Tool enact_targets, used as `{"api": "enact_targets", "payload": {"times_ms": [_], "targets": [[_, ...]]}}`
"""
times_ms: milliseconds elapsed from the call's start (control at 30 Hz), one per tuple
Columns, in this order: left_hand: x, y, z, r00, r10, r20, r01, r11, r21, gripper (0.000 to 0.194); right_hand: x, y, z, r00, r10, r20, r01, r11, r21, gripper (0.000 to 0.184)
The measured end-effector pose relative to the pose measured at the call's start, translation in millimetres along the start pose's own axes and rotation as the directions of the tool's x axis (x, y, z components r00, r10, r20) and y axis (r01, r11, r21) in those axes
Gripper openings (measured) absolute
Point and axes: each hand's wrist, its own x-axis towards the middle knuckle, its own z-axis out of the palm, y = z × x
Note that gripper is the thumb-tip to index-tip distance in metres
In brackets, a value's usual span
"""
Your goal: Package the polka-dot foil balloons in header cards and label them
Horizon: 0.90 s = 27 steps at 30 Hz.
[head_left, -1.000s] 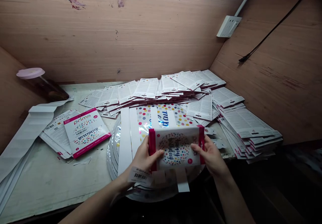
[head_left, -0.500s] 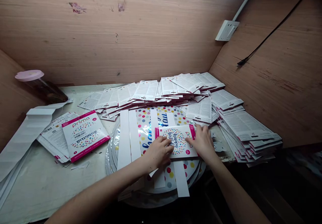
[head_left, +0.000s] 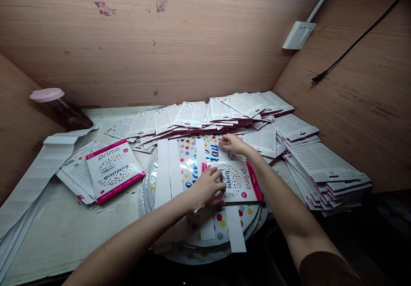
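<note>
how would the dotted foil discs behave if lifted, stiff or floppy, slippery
The discs are probably floppy and light, lying flat in thin layers. They are likely slippery: the surface shines and edges are fanned out. The white strips across the top may slide off.

A single head-worn camera is facing forward and down, looking from above the near side of the worktop (head_left: 73, 230) toward the wood-grained back wall (head_left: 128, 59).

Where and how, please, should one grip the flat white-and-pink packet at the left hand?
Probably pinch the packet by its pink, largely exposed right end, from the near right: the left hand partly covers the other end.
</note>
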Motion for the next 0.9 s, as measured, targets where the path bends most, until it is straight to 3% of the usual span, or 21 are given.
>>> {"api": "enact_targets", "payload": {"times_ms": [100,233,333,433,500,567,633,700,800,867,900], "targets": [[1,0,-1.9,1.000,-0.003,0.018,0.002,1.000,0.022,0.035,-53,-11,-1,0.990,-0.112,-0.090,0.116,0.993,0.033,0.010],[0,5,-0.4,0.998,-0.060,0.019,0.059,0.998,0.032,0.048,-123,-17,30,0.951,-0.220,-0.219,0.230,0.973,0.021,0.016],[-1,6,3.7,0.993,-0.114,-0.009,0.114,0.993,-0.014,0.069,-148,-16,62,0.924,-0.234,-0.301,0.246,0.969,0.001,0.023],[-1,4,7.1,0.993,-0.119,0.026,0.119,0.993,-0.025,0.079,-165,-17,75,0.892,-0.275,-0.358,0.273,0.960,-0.058,0.025],[1,2,8.1,0.989,-0.121,0.090,0.120,0.993,0.008,0.079,-185,-20,70,0.881,-0.336,-0.333,0.318,0.942,-0.107,0.027],[2,0,8.2,0.982,-0.122,0.141,0.116,0.992,0.050,0.079,-215,-23,59,0.904,-0.380,-0.198,0.364,0.925,-0.110,0.027],[3,-2,7.8,0.981,-0.116,0.153,0.105,0.991,0.079,0.080,-247,-26,52,0.929,-0.368,-0.037,0.362,0.926,-0.102,0.043],[3,-4,7.0,0.984,-0.102,0.144,0.088,0.991,0.101,0.080,-273,-28,52,0.942,-0.337,0.013,0.335,0.930,-0.154,0.055],[2,-5,4.1,0.990,-0.071,0.119,0.057,0.992,0.117,0.078,-284,-34,55,0.894,-0.435,-0.109,0.410,0.891,-0.194,0.039],[3,-5,0.8,0.991,-0.047,0.122,0.034,0.994,0.107,0.078,-268,-39,49,0.862,-0.462,-0.207,0.450,0.887,-0.105,0.034],[4,-6,-0.9,0.991,-0.038,0.128,0.025,0.995,0.099,0.076,-254,-41,44,0.870,-0.423,-0.255,0.427,0.903,-0.043,0.030]]}}
